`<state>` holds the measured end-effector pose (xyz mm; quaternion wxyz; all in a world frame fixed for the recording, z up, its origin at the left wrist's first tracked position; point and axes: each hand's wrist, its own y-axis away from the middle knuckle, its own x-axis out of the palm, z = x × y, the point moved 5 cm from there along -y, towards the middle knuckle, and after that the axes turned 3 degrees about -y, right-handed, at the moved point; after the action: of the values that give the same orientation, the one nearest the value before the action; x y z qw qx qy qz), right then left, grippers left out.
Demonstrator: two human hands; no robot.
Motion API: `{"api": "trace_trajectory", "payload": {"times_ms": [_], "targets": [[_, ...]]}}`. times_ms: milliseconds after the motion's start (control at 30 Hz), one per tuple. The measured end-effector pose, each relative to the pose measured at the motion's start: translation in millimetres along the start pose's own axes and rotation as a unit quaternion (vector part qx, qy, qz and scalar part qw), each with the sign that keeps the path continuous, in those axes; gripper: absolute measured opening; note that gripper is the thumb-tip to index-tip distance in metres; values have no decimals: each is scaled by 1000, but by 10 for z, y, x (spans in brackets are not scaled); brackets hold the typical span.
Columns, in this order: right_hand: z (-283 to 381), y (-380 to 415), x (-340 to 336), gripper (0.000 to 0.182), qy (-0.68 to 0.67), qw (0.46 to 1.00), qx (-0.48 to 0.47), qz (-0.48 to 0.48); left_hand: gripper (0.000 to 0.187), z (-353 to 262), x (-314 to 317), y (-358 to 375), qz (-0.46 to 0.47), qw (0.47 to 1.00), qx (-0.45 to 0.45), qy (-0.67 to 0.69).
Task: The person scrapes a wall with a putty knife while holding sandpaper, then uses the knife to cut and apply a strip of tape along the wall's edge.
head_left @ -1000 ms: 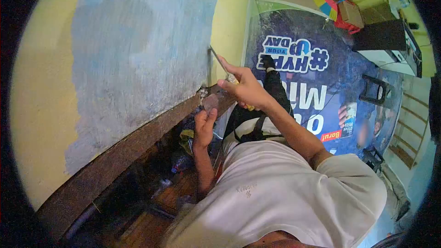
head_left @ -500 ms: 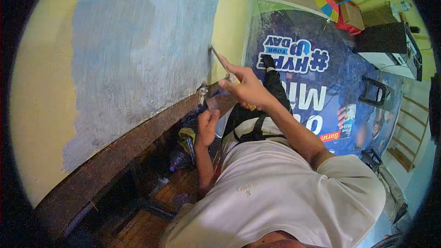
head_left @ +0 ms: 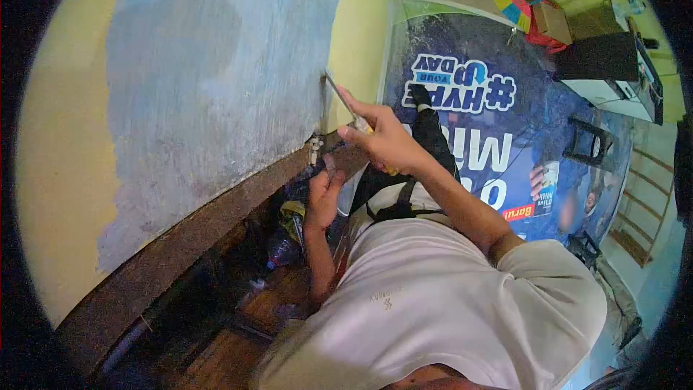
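My right hand [head_left: 386, 141] is closed around the handle of a putty knife [head_left: 339, 92], its thin blade seen nearly edge-on against the wall, where the grey-blue patch [head_left: 238, 79] meets yellow paint. Below it, my left hand [head_left: 325, 198] pinches a small flat greyish piece [head_left: 330, 165] between thumb and fingers; I cannot tell what it is. Whitish lumps [head_left: 315, 148] cling to the end of the brown ledge [head_left: 216, 213], just above my left fingertips. The patch has a streaky, brushed surface.
A large blue printed banner [head_left: 469, 130] spreads behind my right arm. Under the ledge lie a plastic bottle [head_left: 281, 249] and other clutter. A black stool [head_left: 588, 141], a wooden rack [head_left: 642, 202] and a white desk [head_left: 613, 97] stand to the right.
The view has shifted slightly. The putty knife stays at the wall's edge in my right hand, and my left hand remains low beside the ledge.
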<state>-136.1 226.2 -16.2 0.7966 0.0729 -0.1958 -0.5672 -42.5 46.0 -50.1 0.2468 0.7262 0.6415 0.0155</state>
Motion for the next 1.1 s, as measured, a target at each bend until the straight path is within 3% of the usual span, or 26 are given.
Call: {"api": "trace_trajectory", "payload": {"times_ms": [100, 267, 367, 400, 533, 600, 667, 767, 800, 833, 967, 1067, 1100], "targets": [[-33, -42, -28, 71, -28, 1000, 4, -13, 30, 104, -48, 128, 20, 999, -26, -36], [62, -87, -75, 70, -38, 999, 8, 4, 30, 377, -27, 85, 7, 999, -24, 31], [11, -93, -78, 70, -33, 999, 10, -4, 29, 274, -50, 88, 27, 996, -18, -83], [26, -18, -12, 70, -38, 999, 7, -1, 28, 264, -38, 72, 25, 998, -9, -62], [81, -81, -74, 71, -4, 995, 98, 29, 29, 90, 4, 40, 20, 1000, -7, -9], [-27, -158, -84, 71, -22, 1000, 21, -1, 30, 136, 32, 72, 29, 1000, -10, 2], [-297, -224, 17, 72, 43, 973, -224, -39, 30, 372, 21, -1, 37, 999, 12, 12], [-301, -337, -32, 71, 113, 935, -327, -79, 30, 314, -12, 32, 38, 998, -52, -4], [-151, -294, -114, 70, 45, 986, -151, -49, 30, 225, -1, 53, 38, 998, -41, -12], [-67, -214, -133, 70, -24, 999, 31, -17, 30, 113, 21, 54, 38, 999, -30, -20], [0, -77, -56, 73, -9, 1000, 18, 18, 29, -19, 56, 47, 9, 1000, 20, 14], [92, -84, -109, 72, 10, 995, 92, 34, 37, 276, -31, 22, 1, 1000, -22, -5], [49, -76, -97, 72, 6, 997, 77, 28, 40, 337, -20, 27, -1, 1000, -31, 2]]}}
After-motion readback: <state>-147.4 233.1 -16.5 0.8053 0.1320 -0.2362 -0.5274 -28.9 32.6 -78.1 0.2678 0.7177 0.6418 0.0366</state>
